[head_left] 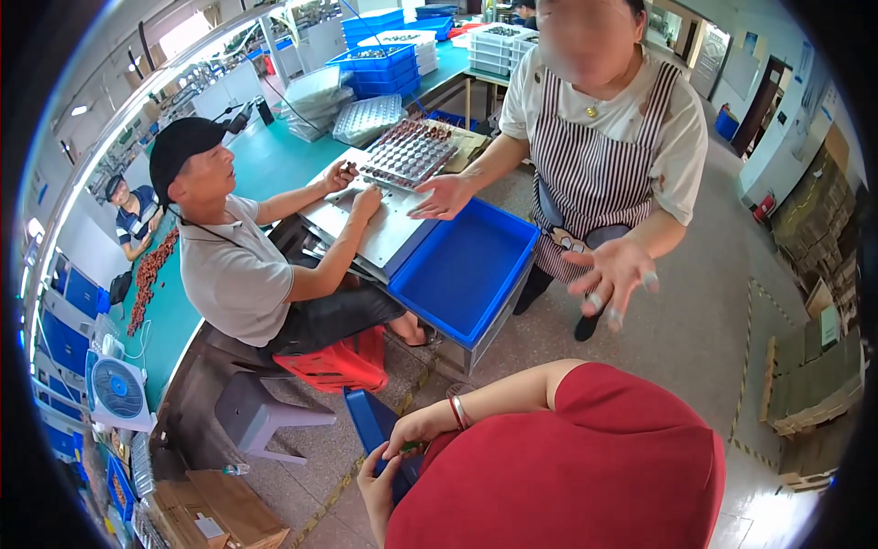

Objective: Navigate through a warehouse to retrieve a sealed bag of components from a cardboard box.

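My right hand [419, 430], with a red and a silver bangle at the wrist, is closed in front of my red shirt [558, 467]. My left hand [373, 499] comes up beside it, fingers curled, and the fingertips of both meet. A bit of something small and green [412, 447] shows between the hands, too hidden to name. Just beyond them, and partly covered by them, a blue plastic piece like a bin [368, 419] slants away; whether the hands touch it I cannot tell.
A seated co-worker in a black cap handles small parts by a pocketed tray [410, 151] on a metal worktop [366, 233]. An aproned co-worker stands opposite, palms spread. Nearby are a large blue tray [466, 270], a red stool [343, 361], a grey stool [265, 412] and cardboard boxes [219, 508].
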A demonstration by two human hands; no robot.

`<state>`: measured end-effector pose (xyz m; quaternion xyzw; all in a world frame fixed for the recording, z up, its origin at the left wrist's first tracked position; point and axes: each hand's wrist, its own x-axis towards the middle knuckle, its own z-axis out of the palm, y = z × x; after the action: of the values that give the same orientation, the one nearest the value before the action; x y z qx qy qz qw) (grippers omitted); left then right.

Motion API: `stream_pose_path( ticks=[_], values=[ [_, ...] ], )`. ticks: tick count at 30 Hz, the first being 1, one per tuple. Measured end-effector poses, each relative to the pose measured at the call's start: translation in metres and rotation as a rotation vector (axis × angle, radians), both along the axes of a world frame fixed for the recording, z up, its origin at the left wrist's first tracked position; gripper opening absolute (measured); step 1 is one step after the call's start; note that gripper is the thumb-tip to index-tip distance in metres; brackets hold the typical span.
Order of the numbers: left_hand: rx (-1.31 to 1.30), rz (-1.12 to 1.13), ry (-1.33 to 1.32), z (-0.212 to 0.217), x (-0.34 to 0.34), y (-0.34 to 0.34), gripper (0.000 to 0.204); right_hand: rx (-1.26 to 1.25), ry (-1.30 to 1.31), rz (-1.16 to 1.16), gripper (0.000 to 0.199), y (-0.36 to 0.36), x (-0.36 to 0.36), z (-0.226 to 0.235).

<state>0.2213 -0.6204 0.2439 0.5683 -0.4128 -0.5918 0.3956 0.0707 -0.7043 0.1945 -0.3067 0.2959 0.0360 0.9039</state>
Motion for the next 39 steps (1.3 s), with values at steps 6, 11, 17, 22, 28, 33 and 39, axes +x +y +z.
stream_pose_path(
  ticks=[6, 11, 17, 22, 28, 33, 39],
  values=[
    [0.011, 0.010, -0.018, -0.008, -0.001, 0.001, 0.028, -0.026, -0.015, 0.086, 0.025, -0.001, -0.004, 0.006],
    [-0.007, 0.095, -0.036, -0.012, -0.007, 0.001, 0.024, -0.030, -0.084, 0.050, 0.026, -0.007, -0.009, 0.014],
    [-0.001, 0.091, -0.039, -0.015, -0.010, 0.000, 0.021, -0.016, -0.098, 0.076, 0.025, -0.012, -0.016, 0.009],
    [-0.017, 0.104, -0.044, -0.018, -0.016, 0.000, 0.018, -0.005, -0.131, 0.096, 0.023, -0.013, -0.020, 0.002],
    [0.000, 0.089, -0.074, -0.015, -0.025, -0.006, 0.018, 0.042, -0.089, 0.101, 0.020, -0.018, -0.030, 0.003],
    [-0.029, 0.037, -0.079, -0.005, 0.002, -0.001, 0.019, 0.051, -0.087, 0.044, 0.020, -0.007, -0.003, -0.001],
    [-0.032, 0.038, -0.063, -0.026, 0.015, 0.008, 0.020, 0.064, -0.024, 0.051, 0.023, 0.004, 0.011, 0.004]
  ],
)
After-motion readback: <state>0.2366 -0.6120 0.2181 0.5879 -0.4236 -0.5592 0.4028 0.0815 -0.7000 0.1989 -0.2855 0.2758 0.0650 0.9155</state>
